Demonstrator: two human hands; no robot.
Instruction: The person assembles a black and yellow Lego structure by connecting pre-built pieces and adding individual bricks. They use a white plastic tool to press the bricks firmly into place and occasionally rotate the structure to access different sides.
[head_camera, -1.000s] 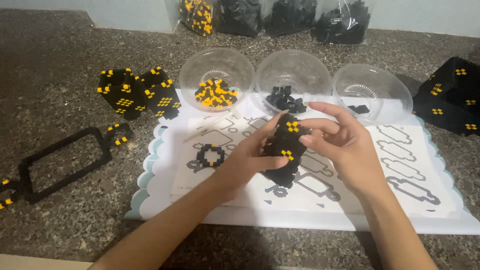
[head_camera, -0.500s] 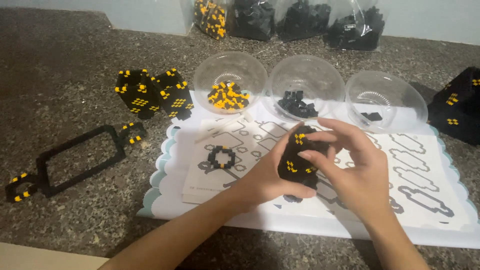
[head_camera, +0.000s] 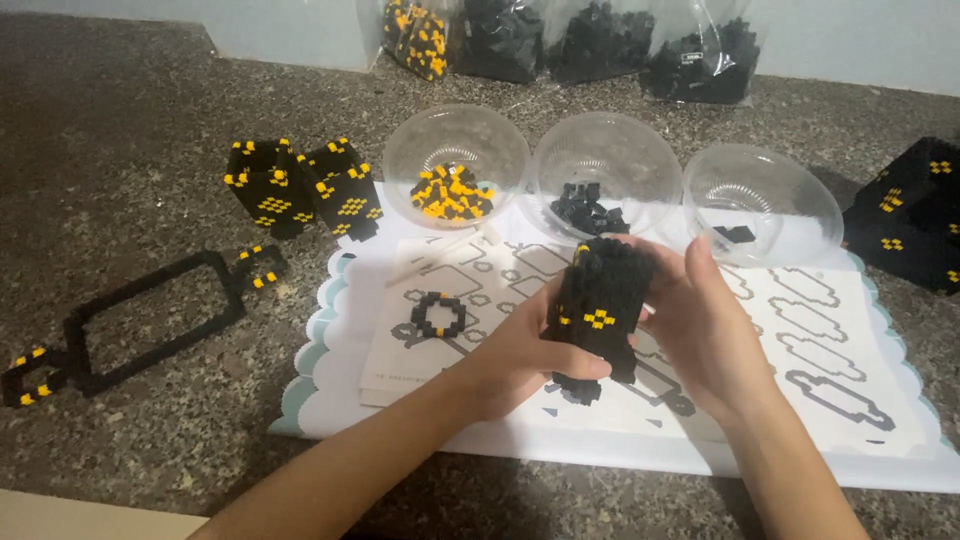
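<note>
Both hands hold a black brick-built block (head_camera: 598, 300) with small yellow diamond marks, upright over the white instruction sheet (head_camera: 830, 350). My left hand (head_camera: 520, 350) grips it from the left and below, thumb across its lower edge. My right hand (head_camera: 705, 325) cups its right side. A small black ring of bricks (head_camera: 438, 314) lies on the sheet just left of my left hand.
Three clear plastic bowls stand behind the sheet: yellow-and-black bricks (head_camera: 455, 160), black bricks (head_camera: 600, 175), and a few black bricks (head_camera: 765, 195). Two finished black-and-yellow blocks (head_camera: 300, 188) stand at the left, a flat black frame (head_camera: 130, 320) lies farther left, another block (head_camera: 910, 215) at the right, bags of bricks (head_camera: 560, 40) behind.
The block has been turned in my hands from a tilted pose to upright, showing a different face. The view has shifted slightly, so everything sits more to the right and lower.
</note>
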